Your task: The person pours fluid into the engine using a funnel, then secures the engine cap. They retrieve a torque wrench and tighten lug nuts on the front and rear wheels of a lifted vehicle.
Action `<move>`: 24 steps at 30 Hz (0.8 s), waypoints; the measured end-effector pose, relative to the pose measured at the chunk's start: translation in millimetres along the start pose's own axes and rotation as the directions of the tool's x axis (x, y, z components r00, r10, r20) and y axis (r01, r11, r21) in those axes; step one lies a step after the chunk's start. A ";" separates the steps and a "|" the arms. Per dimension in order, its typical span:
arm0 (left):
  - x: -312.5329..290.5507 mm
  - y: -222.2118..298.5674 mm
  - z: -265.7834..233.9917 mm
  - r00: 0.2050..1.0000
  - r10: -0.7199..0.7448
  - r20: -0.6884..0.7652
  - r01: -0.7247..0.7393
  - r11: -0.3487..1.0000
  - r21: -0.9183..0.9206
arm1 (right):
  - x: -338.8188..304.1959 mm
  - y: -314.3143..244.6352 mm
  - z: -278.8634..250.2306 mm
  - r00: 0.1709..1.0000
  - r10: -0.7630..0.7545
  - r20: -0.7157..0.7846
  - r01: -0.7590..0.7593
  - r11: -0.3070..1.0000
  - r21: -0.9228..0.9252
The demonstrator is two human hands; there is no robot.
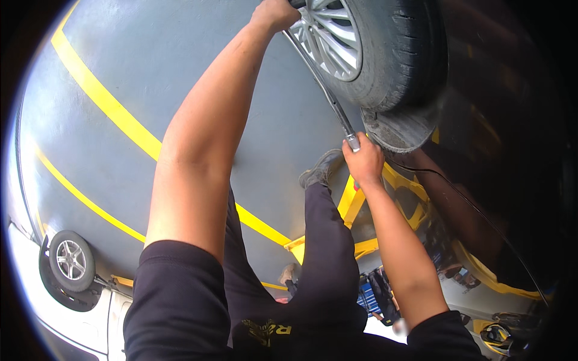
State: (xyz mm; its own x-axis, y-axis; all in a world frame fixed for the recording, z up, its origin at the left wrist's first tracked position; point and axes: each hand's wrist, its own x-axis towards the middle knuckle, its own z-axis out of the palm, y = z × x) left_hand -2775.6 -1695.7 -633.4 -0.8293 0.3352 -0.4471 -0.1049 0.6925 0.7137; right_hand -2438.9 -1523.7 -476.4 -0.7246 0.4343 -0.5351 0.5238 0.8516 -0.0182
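Observation:
A long metal torque wrench (328, 90) slants from the wheel's silver spoked rim (343, 37) down toward me. My right hand (365, 162) is closed round its handle end, just below a mud flap (404, 127) behind the tyre (415, 51). Up at the wheel's hub, my left hand (277, 15) is wrapped round the wrench's head end, with the arm stretched out. The left fingers are partly hidden, and so is the place where the wrench meets the wheel.
Dark bodywork (500, 120) rises to the right of the tyre. Yellow metal framework (355, 207) stands by my boot (322, 168). Yellow lines (114, 108) cross the grey floor. At lower left is a white vehicle (63, 328) with another wheel (72, 261). A thin cable (475, 207) hangs at right.

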 end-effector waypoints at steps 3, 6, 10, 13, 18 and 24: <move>1.1 -0.8 3.4 0.996 -0.048 -0.081 0.048 0.999 0.006 | 1.7 14.0 18.5 0.981 -0.102 -0.166 0.106 0.994 0.010; 0.5 -1.3 8.3 0.994 -0.079 -0.079 0.080 0.997 0.015 | 2.2 18.8 24.7 0.962 -0.167 -0.216 0.172 0.985 0.006; 0.3 -7.9 7.7 0.996 -0.005 -0.089 0.008 0.999 0.031 | 6.8 12.2 22.6 0.985 -0.087 -0.151 0.087 0.996 -0.005; 4.1 -16.1 0.4 0.999 0.029 -0.042 -0.030 0.999 -0.024 | 1.1 2.7 -2.3 0.998 -0.055 -0.010 0.055 0.998 0.016; -8.9 -30.5 3.8 0.993 -0.105 0.044 0.112 0.975 -0.192 | -30.2 -15.0 -74.6 0.963 0.003 0.270 -0.023 0.997 0.069; -59.8 -9.5 46.7 0.998 -0.022 -0.063 0.016 0.995 -0.099 | -66.4 -21.6 -119.4 0.931 0.098 0.351 -0.132 0.988 0.076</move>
State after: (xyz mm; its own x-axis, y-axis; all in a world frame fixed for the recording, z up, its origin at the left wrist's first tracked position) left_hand -2699.4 -1692.5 -638.6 -0.8600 0.2787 -0.4275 -0.1717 0.6308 0.7567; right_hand -2455.6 -1535.9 -339.6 -0.4669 0.3847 -0.7962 0.6478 0.7618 -0.0118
